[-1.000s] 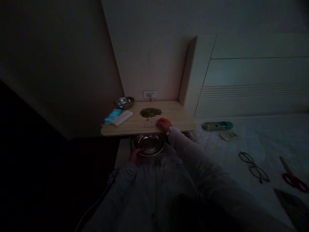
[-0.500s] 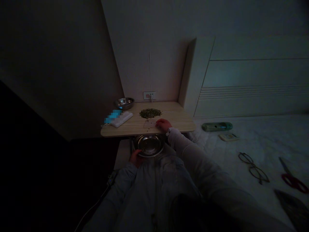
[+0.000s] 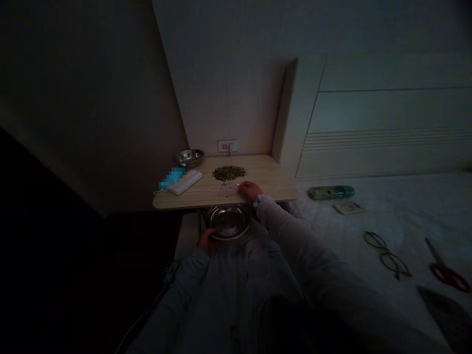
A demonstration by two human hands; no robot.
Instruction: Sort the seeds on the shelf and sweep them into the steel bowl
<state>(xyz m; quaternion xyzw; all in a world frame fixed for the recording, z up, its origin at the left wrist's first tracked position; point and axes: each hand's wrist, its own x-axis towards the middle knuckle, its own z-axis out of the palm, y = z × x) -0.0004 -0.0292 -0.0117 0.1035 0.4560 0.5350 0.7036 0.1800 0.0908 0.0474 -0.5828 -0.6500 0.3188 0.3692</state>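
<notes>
The room is dim. My left hand grips the near rim of a steel bowl held on my lap just below the edge of a small wooden table. My right hand rests curled on the tabletop, fingers pinched beside a few loose seeds and a thin pale stick. What the fingers hold is too small to name. A pile of dark green seeds lies a little beyond that hand.
A second steel bowl stands at the table's back left, with a white power strip in front of it. On the white bed to the right lie a green bottle, a small card, glasses and red scissors.
My right hand has shifted very slightly on the tabletop near the loose seeds. The left hand and the bowl have stayed put.
</notes>
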